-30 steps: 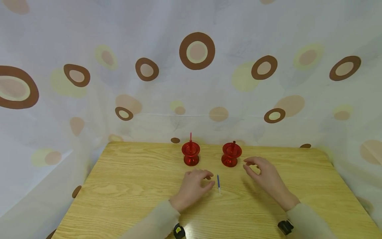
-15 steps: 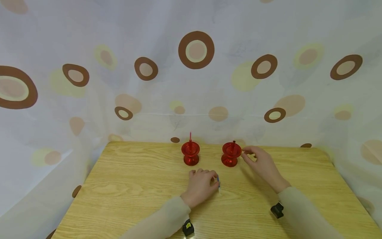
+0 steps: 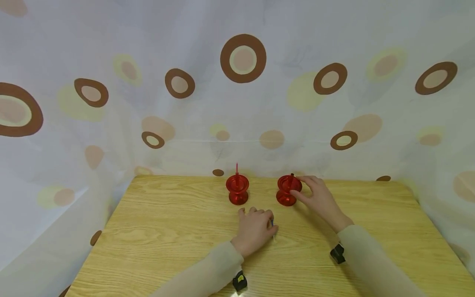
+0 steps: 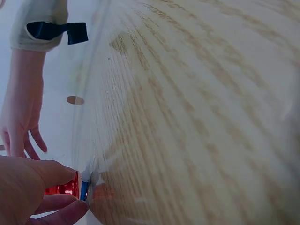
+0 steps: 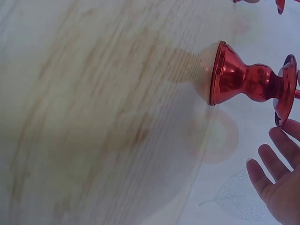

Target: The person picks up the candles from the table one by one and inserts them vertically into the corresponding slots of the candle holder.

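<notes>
My left hand (image 3: 255, 231) is at a thin blue candle (image 3: 272, 223) with a white end, on the table. In the left wrist view, thumb and fingers bend to either side of the candle (image 4: 85, 186), and a gap shows between them. My right hand (image 3: 323, 202) holds the dish rim of the right red candle holder (image 3: 286, 199), its thumb in front and index finger behind. The right wrist view shows this holder (image 5: 232, 75) upright on its base, with my other fingers spread. A matching left holder (image 3: 238, 198) stands with a thin pink candle (image 3: 237, 168) upright in it.
The wooden table (image 3: 167, 222) has its back edge just behind the holders. A pale curtain (image 3: 200, 119) with brown and yellow circles hangs behind and at both sides. Dark cameras (image 3: 338, 253) are strapped to both wrists.
My left hand has moved right, to the blue candle, and now partly covers it. My right hand has moved left and up, from beside the right holder to its rim.
</notes>
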The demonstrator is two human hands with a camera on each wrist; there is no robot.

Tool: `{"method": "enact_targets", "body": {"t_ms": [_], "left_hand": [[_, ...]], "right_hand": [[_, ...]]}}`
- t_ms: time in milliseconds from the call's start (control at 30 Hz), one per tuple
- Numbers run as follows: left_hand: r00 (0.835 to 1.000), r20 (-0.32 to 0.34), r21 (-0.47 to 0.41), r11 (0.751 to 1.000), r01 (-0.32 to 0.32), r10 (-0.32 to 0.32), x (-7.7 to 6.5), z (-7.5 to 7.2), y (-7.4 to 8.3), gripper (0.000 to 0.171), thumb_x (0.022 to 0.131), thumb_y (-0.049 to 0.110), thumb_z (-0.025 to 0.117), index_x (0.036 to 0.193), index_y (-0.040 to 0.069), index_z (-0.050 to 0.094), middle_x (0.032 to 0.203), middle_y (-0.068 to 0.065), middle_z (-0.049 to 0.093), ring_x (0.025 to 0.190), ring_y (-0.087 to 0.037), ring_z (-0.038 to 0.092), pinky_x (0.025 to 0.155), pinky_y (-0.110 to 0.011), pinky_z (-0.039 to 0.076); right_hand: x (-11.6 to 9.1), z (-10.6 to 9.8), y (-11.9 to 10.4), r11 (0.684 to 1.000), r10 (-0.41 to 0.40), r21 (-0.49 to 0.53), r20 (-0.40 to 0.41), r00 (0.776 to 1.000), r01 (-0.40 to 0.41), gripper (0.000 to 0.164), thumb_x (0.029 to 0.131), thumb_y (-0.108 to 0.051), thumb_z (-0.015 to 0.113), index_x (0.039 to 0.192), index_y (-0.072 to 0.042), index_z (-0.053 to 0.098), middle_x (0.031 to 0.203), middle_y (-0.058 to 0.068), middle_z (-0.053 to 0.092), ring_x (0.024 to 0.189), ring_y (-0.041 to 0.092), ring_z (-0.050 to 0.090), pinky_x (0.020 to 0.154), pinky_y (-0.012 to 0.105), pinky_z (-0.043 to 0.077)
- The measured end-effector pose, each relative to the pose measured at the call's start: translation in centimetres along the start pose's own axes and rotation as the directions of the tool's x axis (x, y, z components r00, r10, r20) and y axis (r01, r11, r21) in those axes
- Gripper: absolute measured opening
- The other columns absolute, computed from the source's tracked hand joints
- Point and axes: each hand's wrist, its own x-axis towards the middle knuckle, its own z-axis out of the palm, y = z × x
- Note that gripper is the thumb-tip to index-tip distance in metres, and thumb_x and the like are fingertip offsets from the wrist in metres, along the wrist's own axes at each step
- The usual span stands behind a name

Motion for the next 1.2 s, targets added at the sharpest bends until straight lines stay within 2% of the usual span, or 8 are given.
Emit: {"method": "enact_targets", "body": {"t_ms": [200, 433, 567, 667, 767, 933, 1200], "left_hand": [[1.000, -0.016, 0.040, 0.999, -0.003, 0.003, 0.04, 0.15, 0.37, 0.022, 0.094, 0.043, 0.076, 0.098, 0.022, 0.072, 0.080, 0.009, 0.067, 0.082, -0.018, 0.057, 0.090, -0.059, 0.040], [0.999, -0.010, 0.032, 0.999, 0.037, -0.037, 0.18, 0.26, 0.32, 0.018, 0.093, 0.036, 0.079, 0.099, 0.020, 0.070, 0.075, 0.009, 0.066, 0.077, -0.018, 0.055, 0.089, -0.056, 0.040], [0.998, -0.019, 0.039, 0.997, 0.063, -0.062, 0.25, 0.25, 0.36, 0.021, 0.093, 0.035, 0.079, 0.088, 0.020, 0.066, 0.067, 0.009, 0.061, 0.072, -0.018, 0.055, 0.088, -0.056, 0.042], [0.997, -0.022, 0.061, 0.996, 0.070, -0.068, 0.33, 0.21, 0.40, 0.032, 0.093, 0.036, 0.078, 0.073, 0.020, 0.059, 0.061, 0.009, 0.054, 0.069, -0.019, 0.054, 0.088, -0.057, 0.041], [0.998, -0.019, 0.094, 0.993, 0.067, -0.066, 0.44, 0.11, 0.48, 0.038, 0.092, 0.035, 0.078, 0.067, 0.021, 0.055, 0.059, 0.008, 0.051, 0.071, -0.020, 0.054, 0.089, -0.059, 0.041], [0.998, -0.017, 0.141, 0.988, 0.057, -0.055, 0.68, 0.15, 0.53, 0.036, 0.090, 0.031, 0.077, 0.065, 0.020, 0.054, 0.059, 0.006, 0.052, 0.076, -0.022, 0.055, 0.091, -0.063, 0.041], [0.999, -0.021, 0.183, 0.983, 0.029, -0.026, 0.84, 0.11, 0.55, 0.033, 0.086, 0.027, 0.079, 0.064, 0.018, 0.055, 0.060, 0.004, 0.056, 0.085, -0.024, 0.061, 0.102, -0.071, 0.039]], "right_hand": [[-0.09, -0.02, 0.07, 1.000, 0.009, -0.010, 0.013, 1.000, -0.008, 0.062, 0.100, -0.038, 0.071, 0.145, 0.002, 0.056, 0.144, 0.027, 0.055, 0.135, 0.049, 0.045, 0.109, 0.070, 0.038], [-0.03, 0.17, 0.31, 1.000, 0.001, -0.004, 0.006, 1.000, -0.001, 0.062, 0.100, -0.036, 0.071, 0.145, 0.004, 0.056, 0.144, 0.029, 0.055, 0.135, 0.049, 0.046, 0.110, 0.069, 0.038], [-0.09, 0.34, 0.48, 1.000, -0.009, -0.012, -0.004, 1.000, 0.009, 0.061, 0.100, -0.036, 0.071, 0.144, 0.004, 0.056, 0.143, 0.029, 0.056, 0.134, 0.050, 0.046, 0.109, 0.069, 0.039], [-0.14, 0.45, 0.63, 1.000, -0.015, -0.014, -0.014, 1.000, 0.015, 0.061, 0.099, -0.034, 0.073, 0.144, 0.005, 0.057, 0.142, 0.029, 0.057, 0.133, 0.049, 0.047, 0.109, 0.068, 0.039], [-0.16, 0.52, 0.79, 1.000, -0.018, -0.014, -0.018, 1.000, 0.018, 0.060, 0.099, -0.032, 0.073, 0.143, 0.005, 0.057, 0.141, 0.029, 0.057, 0.133, 0.050, 0.047, 0.109, 0.068, 0.040], [-0.19, 0.50, 0.75, 1.000, -0.021, -0.004, -0.019, 1.000, 0.021, 0.060, 0.099, -0.032, 0.073, 0.143, 0.005, 0.057, 0.141, 0.029, 0.057, 0.133, 0.050, 0.046, 0.109, 0.068, 0.039], [-0.13, 0.55, 0.72, 0.999, -0.033, -0.004, -0.019, 0.999, 0.033, 0.059, 0.099, -0.030, 0.073, 0.143, 0.006, 0.057, 0.142, 0.029, 0.057, 0.132, 0.050, 0.047, 0.108, 0.068, 0.040]]}}
